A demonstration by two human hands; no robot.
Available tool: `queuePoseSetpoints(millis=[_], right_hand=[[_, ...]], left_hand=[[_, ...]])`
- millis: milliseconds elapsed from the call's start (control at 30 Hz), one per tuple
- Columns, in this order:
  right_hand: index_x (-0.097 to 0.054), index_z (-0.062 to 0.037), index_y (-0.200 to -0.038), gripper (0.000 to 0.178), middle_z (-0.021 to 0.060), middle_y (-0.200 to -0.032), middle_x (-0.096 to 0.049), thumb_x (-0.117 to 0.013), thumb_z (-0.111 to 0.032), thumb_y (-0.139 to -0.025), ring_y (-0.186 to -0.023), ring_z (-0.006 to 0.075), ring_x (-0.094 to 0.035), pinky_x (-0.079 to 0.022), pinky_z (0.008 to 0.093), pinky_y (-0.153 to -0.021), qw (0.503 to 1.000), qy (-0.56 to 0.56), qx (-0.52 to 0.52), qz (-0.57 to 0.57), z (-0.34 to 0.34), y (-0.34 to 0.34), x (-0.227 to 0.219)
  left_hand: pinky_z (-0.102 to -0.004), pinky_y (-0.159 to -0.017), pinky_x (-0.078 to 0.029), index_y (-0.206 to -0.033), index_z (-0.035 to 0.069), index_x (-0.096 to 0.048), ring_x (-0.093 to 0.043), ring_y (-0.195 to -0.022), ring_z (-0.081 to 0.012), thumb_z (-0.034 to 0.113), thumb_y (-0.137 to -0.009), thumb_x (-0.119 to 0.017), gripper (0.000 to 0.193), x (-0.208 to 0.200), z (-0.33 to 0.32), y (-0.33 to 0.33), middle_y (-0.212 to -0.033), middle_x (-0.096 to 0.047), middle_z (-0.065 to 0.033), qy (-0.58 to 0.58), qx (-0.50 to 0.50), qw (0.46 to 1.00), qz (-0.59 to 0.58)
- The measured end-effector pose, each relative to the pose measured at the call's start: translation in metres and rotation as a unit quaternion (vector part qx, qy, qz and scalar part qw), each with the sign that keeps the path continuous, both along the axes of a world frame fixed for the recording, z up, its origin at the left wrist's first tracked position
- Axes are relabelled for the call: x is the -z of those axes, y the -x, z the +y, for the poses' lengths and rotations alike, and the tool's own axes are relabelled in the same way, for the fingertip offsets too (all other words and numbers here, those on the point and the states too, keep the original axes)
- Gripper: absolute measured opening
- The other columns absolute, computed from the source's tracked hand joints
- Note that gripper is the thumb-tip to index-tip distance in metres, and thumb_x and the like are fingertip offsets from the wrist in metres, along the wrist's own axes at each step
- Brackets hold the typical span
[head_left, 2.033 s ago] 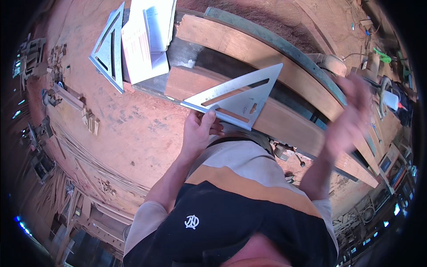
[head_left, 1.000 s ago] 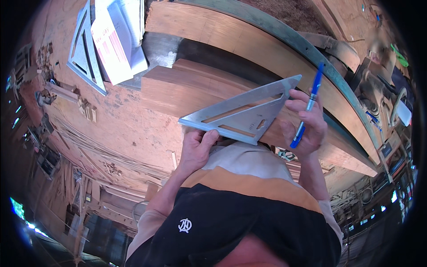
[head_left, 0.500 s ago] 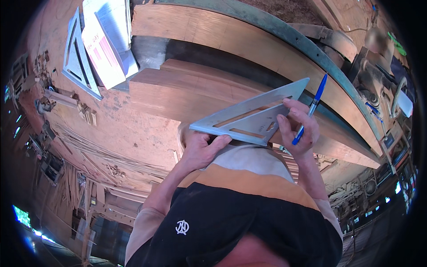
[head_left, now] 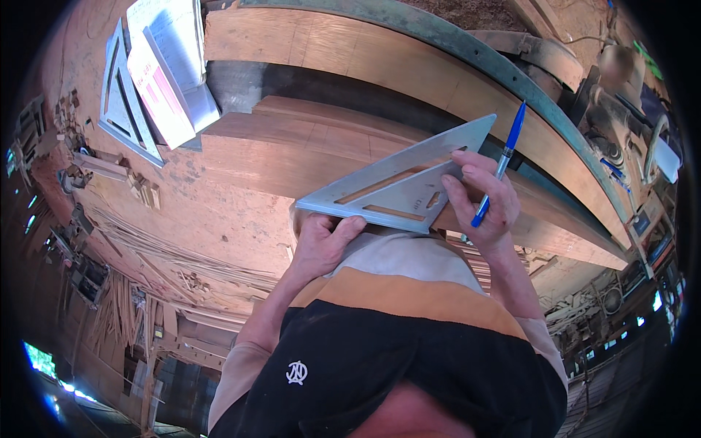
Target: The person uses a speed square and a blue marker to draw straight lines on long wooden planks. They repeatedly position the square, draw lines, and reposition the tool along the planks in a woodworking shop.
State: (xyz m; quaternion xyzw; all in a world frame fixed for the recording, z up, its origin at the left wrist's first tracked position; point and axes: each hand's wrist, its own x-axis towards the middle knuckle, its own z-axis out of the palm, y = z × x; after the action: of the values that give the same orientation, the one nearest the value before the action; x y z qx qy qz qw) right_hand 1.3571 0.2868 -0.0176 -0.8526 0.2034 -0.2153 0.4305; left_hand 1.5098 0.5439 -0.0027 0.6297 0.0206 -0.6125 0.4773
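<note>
A grey metal triangular square (head_left: 391,191) with long slots lies over the near wooden board (head_left: 252,164), its thick edge toward my body. My left hand (head_left: 323,244) is closed at the near left corner of the square, thumb along the thick edge; its other fingers are partly hidden below. At the square's right end, my right hand (head_left: 491,201) touches the metal with its fingertips. A blue pen (head_left: 515,125) is held between the fingers of that same hand, capped end pointing away from me.
Farther off, a long wooden beam (head_left: 328,47) runs beside a dark metal surface and a green curved edge (head_left: 431,33). Papers (head_left: 168,51) and a second triangular square (head_left: 115,113) lie at the left. Machine parts (head_left: 537,55) stand at far right; thin wood strips (head_left: 182,252) lie at left.
The whole view has shifted slightly, so most things appear a little farther left. Both hands keep nearly the same hold on the square, and the pen stays in the right hand.
</note>
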Motion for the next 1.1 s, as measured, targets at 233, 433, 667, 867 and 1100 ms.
queuePoseSetpoints(millis=[233,433,667,867,1100], right_hand=[[-0.064,-0.0056,-0.125,0.046,0.0219,-0.118,-0.078,-0.087,0.005,-0.086,-0.103,0.0316,-0.08,-0.067,0.0327,-0.073,1.0,-0.005,-0.001,-0.002,0.0,-0.002,0.0],[-0.064,-0.0061,-0.125,0.047,0.0212,-0.118,-0.077,-0.087,0.006,-0.086,-0.104,0.0313,-0.08,-0.068,0.033,-0.074,1.0,-0.014,-0.004,0.004,0.0,-0.002,-0.001],[-0.062,-0.0005,-0.13,0.034,0.0212,-0.117,-0.078,-0.076,-0.008,-0.1,-0.105,0.035,-0.078,-0.064,0.0432,-0.084,0.998,0.03,-0.022,-0.046,-0.007,0.005,0.007],[-0.065,0.0037,-0.133,0.04,0.0189,-0.115,-0.078,-0.069,-0.026,-0.106,-0.099,0.0337,-0.076,-0.061,0.045,-0.086,0.992,0.011,0.007,-0.125,-0.024,-0.007,-0.031],[-0.078,-0.0017,-0.111,0.025,0.0135,-0.102,-0.078,-0.08,-0.024,-0.099,-0.089,0.0251,-0.075,-0.06,0.0383,-0.076,0.946,-0.164,-0.281,0.014,-0.021,-0.095,-0.045]], left_hand=[[-0.0311,-0.093,-0.055,-0.13,-0.001,-0.073,-0.068,-0.103,-0.0128,0.03,-0.106,-0.076,0.04,0.001,0.002,0.001,-0.113,-0.077,-0.0057,-0.01,-0.021,1.0,0.01],[-0.0328,-0.098,-0.054,-0.135,-0.003,-0.07,-0.067,-0.109,-0.0141,0.031,-0.106,-0.075,0.045,0.001,0.001,0.0,-0.12,-0.076,-0.0078,0.012,-0.032,0.999,0.02],[-0.0356,-0.1,-0.055,-0.132,-0.004,-0.07,-0.068,-0.11,-0.0154,0.021,-0.108,-0.071,0.034,-0.001,-0.002,-0.002,-0.117,-0.076,-0.0084,0.001,-0.012,1.0,0.014],[-0.0355,-0.099,-0.055,-0.128,-0.004,-0.073,-0.068,-0.109,-0.0152,0.018,-0.106,-0.069,0.031,-0.001,-0.002,-0.006,-0.117,-0.077,-0.0095,-0.014,0.023,1.0,-0.006],[-0.0336,-0.096,-0.055,-0.128,-0.004,-0.073,-0.069,-0.106,-0.0131,0.021,-0.107,-0.069,0.032,0.004,-0.001,-0.007,-0.116,-0.078,-0.0069,0.029,0.033,0.998,-0.035]])
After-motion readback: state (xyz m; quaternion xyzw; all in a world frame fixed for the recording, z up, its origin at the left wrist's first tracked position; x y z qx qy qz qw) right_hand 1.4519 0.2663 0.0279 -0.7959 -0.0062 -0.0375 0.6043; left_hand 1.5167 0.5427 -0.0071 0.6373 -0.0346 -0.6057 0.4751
